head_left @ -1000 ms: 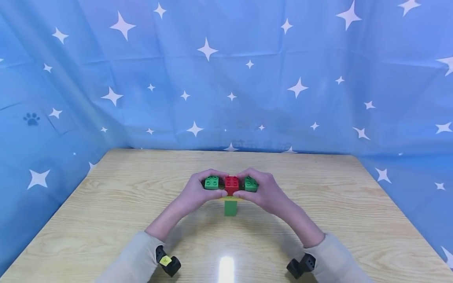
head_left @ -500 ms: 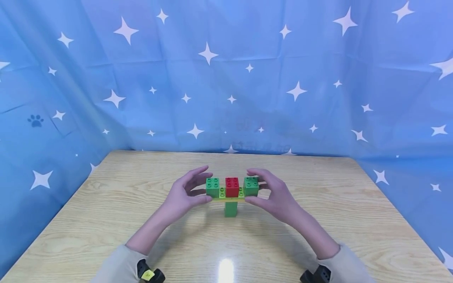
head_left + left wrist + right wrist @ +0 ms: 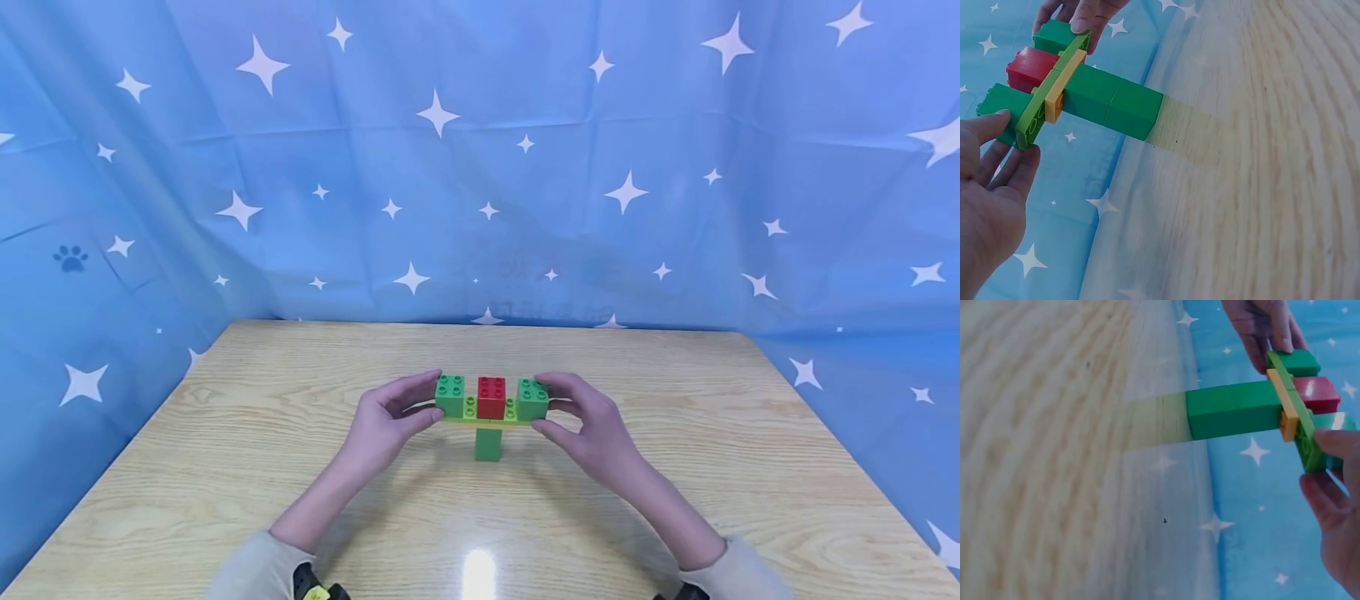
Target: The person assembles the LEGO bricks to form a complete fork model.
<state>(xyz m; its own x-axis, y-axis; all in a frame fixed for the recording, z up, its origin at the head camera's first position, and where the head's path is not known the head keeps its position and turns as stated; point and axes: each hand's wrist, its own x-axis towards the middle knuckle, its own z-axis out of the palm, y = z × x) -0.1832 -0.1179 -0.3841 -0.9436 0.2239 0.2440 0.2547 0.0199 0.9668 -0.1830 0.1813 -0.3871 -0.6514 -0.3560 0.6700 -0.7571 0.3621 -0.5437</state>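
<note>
A T-shaped toy brick structure stands upright at the middle of the table. Its stem is a green brick column, topped by a yellow-orange plate and a long lime-green layer. A red brick sits at the centre of the top, with a left green brick and a right green brick at the ends. My left hand pinches the left green brick, thumb in front. At the other end, my right hand pinches the right green brick between thumb and fingers.
The wooden table carries a bright light reflection near its front edge. A blue curtain with white stars hangs behind the table and along its sides.
Both hands have moved outward from around the red brick to the two end bricks. Their fingers opened midway and have since closed in on the green bricks. The structure stays in place.
</note>
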